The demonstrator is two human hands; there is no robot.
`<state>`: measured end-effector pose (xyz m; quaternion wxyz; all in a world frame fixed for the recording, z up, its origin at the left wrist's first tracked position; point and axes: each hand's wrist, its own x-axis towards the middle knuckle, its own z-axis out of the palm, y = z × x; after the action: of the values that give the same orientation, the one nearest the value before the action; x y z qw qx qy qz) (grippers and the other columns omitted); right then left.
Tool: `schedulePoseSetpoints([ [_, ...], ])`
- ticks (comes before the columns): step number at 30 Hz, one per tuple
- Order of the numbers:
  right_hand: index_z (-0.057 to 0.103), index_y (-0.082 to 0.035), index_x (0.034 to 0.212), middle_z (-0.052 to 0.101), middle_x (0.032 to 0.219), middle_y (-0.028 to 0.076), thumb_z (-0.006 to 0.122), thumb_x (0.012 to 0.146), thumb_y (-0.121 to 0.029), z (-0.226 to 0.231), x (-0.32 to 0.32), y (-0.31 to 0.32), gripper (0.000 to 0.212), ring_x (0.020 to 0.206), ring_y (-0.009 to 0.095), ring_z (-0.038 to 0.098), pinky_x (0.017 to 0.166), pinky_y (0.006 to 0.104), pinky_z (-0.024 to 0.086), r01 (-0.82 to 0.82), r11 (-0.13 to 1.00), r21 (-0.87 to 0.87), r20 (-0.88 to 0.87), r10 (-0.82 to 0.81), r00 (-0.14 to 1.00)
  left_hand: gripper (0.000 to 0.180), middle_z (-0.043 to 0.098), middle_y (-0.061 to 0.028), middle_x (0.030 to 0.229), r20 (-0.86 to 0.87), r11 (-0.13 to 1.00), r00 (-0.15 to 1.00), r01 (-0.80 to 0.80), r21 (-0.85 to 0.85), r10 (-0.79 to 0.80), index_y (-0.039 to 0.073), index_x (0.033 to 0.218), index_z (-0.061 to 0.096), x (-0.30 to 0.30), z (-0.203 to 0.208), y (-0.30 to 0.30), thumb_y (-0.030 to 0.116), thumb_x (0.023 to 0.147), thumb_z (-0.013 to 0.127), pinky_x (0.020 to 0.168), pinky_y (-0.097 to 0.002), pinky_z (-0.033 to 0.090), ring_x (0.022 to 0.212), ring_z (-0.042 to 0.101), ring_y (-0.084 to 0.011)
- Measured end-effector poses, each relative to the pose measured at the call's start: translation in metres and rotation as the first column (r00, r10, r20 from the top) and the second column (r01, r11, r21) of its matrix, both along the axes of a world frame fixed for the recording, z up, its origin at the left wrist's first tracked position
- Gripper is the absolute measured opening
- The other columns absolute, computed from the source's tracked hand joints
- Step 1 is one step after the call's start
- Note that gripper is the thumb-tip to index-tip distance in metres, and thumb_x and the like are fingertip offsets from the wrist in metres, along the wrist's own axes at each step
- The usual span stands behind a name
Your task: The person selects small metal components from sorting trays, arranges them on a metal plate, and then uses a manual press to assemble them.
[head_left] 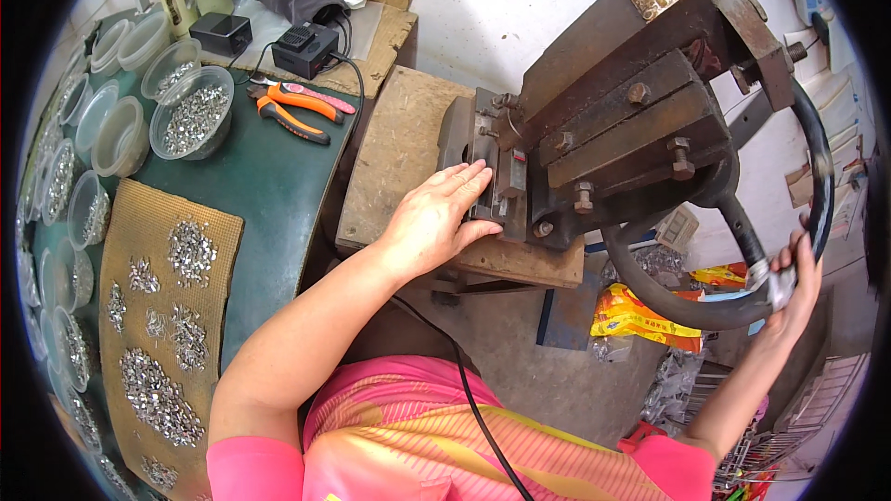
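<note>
A heavy dark metal hand press [594, 74] leans across the right half of the view, with bolts along its ram. My left hand [422, 223] lies over the near side of its metal die block [511, 176]. The fingers are stretched out, with the tips at the block and the thumb apart; no part shows under them. On the right, my right hand [800, 280] is wrapped round the rim of the press's black handwheel [819, 162], beside a pale wrapped patch. Beneath the die is a worn wooden stand [394, 144].
A green table [278, 246] on the left carries a woven mat [215, 250] with piles of small metal parts, several plastic tubs [121, 139], and orange-handled pliers [297, 113]. A black cable [464, 366] runs across my front. Yellow bags [640, 315] lie on the floor.
</note>
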<state>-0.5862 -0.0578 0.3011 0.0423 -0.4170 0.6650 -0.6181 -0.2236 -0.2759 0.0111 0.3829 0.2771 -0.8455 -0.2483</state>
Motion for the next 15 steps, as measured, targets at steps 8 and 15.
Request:
schedulePoseSetpoints([
  [8,0.058,-0.002,0.11,0.057,0.081,0.001,0.065,0.101,-0.013,-0.063,0.023,0.003,0.016,0.063,0.009,0.048,0.059,0.0288,0.043,0.025,0.972,-0.233,-0.043,-0.036,0.998,0.069,0.06,-0.0189,0.144,-0.003,0.999,1.0,-0.025,-0.023,0.025,-0.001,0.137,0.061,0.001,-0.004,-0.002,0.035,0.083,0.084,0.11,-0.0427,0.048,0.131,0.059,-0.0353],
  [15,0.053,0.001,0.124,0.053,0.079,0.004,0.061,0.1,-0.003,-0.108,0.059,0.004,0.025,0.06,0.011,0.047,0.059,0.0318,0.044,0.095,0.943,-0.319,0.012,-0.096,0.995,0.07,0.061,-0.0183,0.143,-0.011,0.999,1.0,-0.02,-0.032,0.02,0.0,0.137,0.061,0.0,-0.006,-0.004,0.038,0.083,0.083,0.11,-0.042,0.049,0.131,0.059,-0.0348],
])
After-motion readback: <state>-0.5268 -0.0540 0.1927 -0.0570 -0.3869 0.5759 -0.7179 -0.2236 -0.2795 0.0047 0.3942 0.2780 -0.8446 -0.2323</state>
